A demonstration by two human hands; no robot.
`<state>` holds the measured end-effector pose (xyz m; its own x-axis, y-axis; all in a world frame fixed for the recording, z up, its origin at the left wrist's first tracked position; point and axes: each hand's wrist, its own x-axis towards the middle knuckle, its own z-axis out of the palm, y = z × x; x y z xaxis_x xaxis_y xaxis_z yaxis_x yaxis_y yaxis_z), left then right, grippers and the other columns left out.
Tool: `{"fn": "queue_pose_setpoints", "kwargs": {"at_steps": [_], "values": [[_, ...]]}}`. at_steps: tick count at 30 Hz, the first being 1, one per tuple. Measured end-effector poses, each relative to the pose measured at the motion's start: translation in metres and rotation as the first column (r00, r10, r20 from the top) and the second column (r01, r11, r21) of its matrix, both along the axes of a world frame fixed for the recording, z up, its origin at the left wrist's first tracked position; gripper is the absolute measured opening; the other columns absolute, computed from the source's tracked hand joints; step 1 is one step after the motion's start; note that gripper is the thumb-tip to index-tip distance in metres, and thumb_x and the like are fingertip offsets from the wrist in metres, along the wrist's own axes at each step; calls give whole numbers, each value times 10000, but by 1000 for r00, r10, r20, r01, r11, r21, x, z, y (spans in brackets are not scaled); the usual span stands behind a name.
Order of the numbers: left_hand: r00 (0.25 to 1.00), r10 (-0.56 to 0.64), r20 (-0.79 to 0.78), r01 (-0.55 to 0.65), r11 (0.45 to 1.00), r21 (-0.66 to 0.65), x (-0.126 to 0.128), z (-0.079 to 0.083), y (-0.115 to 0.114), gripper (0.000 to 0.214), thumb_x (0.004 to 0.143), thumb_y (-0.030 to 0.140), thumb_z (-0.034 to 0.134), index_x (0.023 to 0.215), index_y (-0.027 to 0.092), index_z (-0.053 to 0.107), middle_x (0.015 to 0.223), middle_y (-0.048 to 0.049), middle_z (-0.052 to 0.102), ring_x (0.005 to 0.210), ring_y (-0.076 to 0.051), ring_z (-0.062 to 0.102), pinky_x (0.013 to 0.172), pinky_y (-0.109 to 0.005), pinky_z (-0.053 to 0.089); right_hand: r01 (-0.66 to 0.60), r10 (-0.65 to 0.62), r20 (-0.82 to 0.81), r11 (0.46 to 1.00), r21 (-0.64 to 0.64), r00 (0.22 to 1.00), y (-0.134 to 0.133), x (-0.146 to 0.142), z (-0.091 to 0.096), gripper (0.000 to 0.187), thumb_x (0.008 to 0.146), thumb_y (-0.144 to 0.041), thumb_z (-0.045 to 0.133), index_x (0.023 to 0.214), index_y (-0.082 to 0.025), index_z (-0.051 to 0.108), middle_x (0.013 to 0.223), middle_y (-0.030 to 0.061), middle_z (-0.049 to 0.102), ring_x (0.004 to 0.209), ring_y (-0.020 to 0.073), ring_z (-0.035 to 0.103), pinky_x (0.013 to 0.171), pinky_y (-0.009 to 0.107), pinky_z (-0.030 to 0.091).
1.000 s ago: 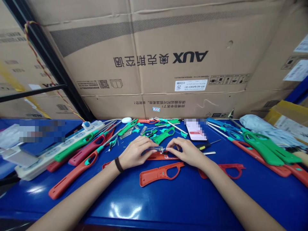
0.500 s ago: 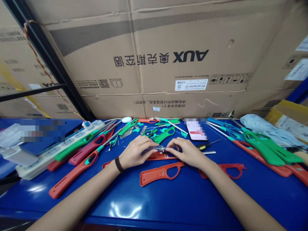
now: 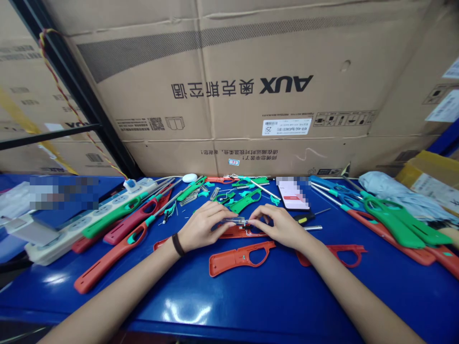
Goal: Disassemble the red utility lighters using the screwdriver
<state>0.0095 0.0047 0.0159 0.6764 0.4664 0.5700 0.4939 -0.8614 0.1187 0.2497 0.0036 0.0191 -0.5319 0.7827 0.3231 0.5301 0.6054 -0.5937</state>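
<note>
Between the thumb and fingers of my left hand (image 3: 205, 224) is a small clear lighter fuel tank (image 3: 234, 220), lying roughly level. My right hand (image 3: 274, 223) pinches at the tank's right end, where a small whitish fitting shows; the fingertips cover most of it. Just below both hands lies an orange lighter shell half (image 3: 233, 232) with a white wire near it. Closer to me rests another orange shell half (image 3: 233, 260), its hollow inside facing up. A red shell half (image 3: 346, 254) sits partly behind my right forearm.
Whole gas lighters (image 3: 111, 260) lie at left beside a white power strip (image 3: 89, 215). More lighters (image 3: 394, 220) are piled at right. Green parts (image 3: 247, 200), a phone (image 3: 292, 193) and a screwdriver (image 3: 304, 218) lie beyond my hands. A large cardboard box (image 3: 229, 95) stands behind.
The whole view has shifted very slightly to the right. Both hands keep their hold on the tank, with only a tiny movement at the right fingertips.
</note>
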Motion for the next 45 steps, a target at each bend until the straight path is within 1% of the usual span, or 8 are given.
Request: {"fn": "queue_pose_setpoints", "kwargs": {"at_steps": [15, 31, 41, 45], "values": [[1000, 0, 3, 0, 1000, 25, 1, 1, -1, 199, 899, 210, 527, 1086, 181, 588, 946, -54, 667, 845, -154, 584, 770, -308, 432, -3, 2, -22, 1000, -22, 1000, -1, 0, 1, 101, 871, -286, 555, 853, -209, 619, 791, -3, 637, 701, 133, 554, 641, 252, 409], [1000, 5, -4, -5, 1000, 23, 1, 1, -1, 190, 913, 231, 501, 1076, 185, 587, 946, -57, 667, 840, -158, 585, 767, -317, 432, -4, 4, -6, 1000, -11, 1000, -1, 0, 1, 130, 876, -318, 544, 858, -217, 623, 805, 7, 641, 712, 141, 558, 653, 270, 422], [999, 47, 12, -47, 997, 68, 4, 0, -4, 187, 910, 230, 501, 1059, 177, 601, 841, -46, 645, 740, -149, 555, 689, -288, 435, 12, -12, -25, 1000, -6, 1000, -1, -1, -2, 138, 873, -322, 550, 837, -210, 624, 751, -2, 626, 627, 125, 520, 589, 248, 397], [998, 53, 25, -54, 996, 64, 5, -1, -6, 183, 907, 220, 499, 1055, 172, 596, 836, -48, 637, 754, -154, 559, 697, -289, 447, 16, -16, -45, 1000, 6, 999, -1, -1, -4, 152, 875, -334, 546, 837, -214, 631, 744, -2, 623, 630, 127, 522, 591, 247, 401]]}}
